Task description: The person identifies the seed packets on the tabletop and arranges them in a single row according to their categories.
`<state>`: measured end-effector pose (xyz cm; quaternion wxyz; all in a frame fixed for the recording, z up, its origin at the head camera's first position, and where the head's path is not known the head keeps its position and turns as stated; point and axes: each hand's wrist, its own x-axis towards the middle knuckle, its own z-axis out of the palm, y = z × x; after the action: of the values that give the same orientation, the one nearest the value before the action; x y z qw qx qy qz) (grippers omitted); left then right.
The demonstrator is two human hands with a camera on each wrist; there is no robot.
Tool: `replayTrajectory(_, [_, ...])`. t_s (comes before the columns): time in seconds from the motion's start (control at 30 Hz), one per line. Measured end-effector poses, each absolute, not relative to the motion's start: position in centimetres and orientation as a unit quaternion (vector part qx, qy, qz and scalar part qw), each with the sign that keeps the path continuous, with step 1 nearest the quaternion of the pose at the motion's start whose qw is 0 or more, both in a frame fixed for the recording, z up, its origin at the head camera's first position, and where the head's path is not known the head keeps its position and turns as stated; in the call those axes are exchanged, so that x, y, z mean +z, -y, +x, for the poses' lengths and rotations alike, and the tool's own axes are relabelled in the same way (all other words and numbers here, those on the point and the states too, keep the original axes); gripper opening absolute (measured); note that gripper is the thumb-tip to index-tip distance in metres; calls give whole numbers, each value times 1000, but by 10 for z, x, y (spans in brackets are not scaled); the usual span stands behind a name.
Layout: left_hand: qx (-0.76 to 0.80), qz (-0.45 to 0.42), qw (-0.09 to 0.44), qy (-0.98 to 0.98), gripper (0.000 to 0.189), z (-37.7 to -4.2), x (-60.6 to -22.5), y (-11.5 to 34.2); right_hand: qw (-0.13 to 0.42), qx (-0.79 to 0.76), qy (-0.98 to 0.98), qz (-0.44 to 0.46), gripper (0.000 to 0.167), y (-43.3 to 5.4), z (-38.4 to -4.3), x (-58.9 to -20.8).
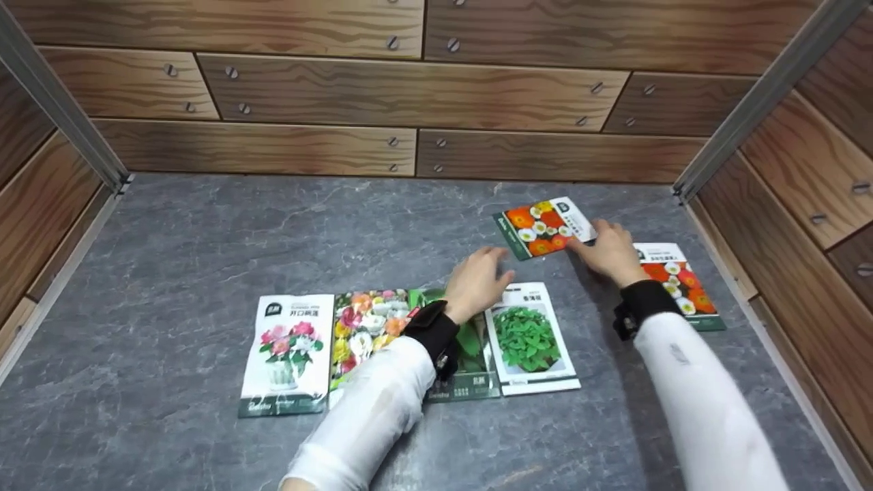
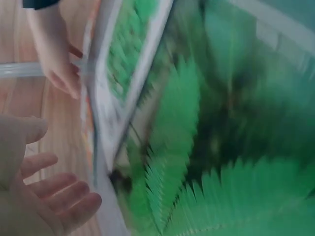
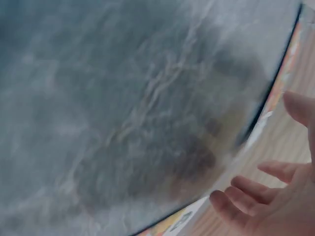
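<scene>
My right hand is at the right corner of a seed packet with orange and white flowers. Its thumb overlaps the packet's near edge, and in the right wrist view the loosely bent fingers stand apart from the thumb. My left hand, relaxed and holding nothing, hovers over the top of a green-leaf packet and the white packet with a leafy green plant. Part of the green-leaf packet is hidden under that wrist. In the left wrist view the left fingers are spread.
Left in the row lie a white packet with a flower vase and a packet of mixed bright flowers, partly under the sleeve. Another orange-flower packet lies by the right wrist. Wood-patterned walls enclose the grey tabletop.
</scene>
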<state>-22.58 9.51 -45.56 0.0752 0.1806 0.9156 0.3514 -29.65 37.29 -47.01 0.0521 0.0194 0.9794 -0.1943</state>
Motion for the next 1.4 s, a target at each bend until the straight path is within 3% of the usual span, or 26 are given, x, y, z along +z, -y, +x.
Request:
replayTrajectory(0.53, [221, 200, 96, -950, 42, -251, -475, -94, 82, -169, -982, 16, 95, -315, -303, -468])
replayTrajectory(0.67, [208, 198, 90, -954, 38, -253, -476, -90, 58, -223, -972, 37, 78, -312, -306, -463])
replayTrajectory(0.8, [221, 194, 84, -952, 39, -253, -476, -85, 55, -396, -913, 81, 52, -317, -309, -455])
replayTrajectory(0.9, [252, 197, 81, -944, 40, -251, -475, -78, 80, -522, -842, 108, 48, -317, -307, -448])
replayTrajectory(1.07, [306, 186, 38, -933, 42, -247, -468, -70, 82, -571, -811, 100, 47, -310, -294, -430])
replayTrajectory(1.4, [416, 110, -74, -899, 51, -226, -442, -46, 43, -544, -837, -30, 37, -292, -257, -405])
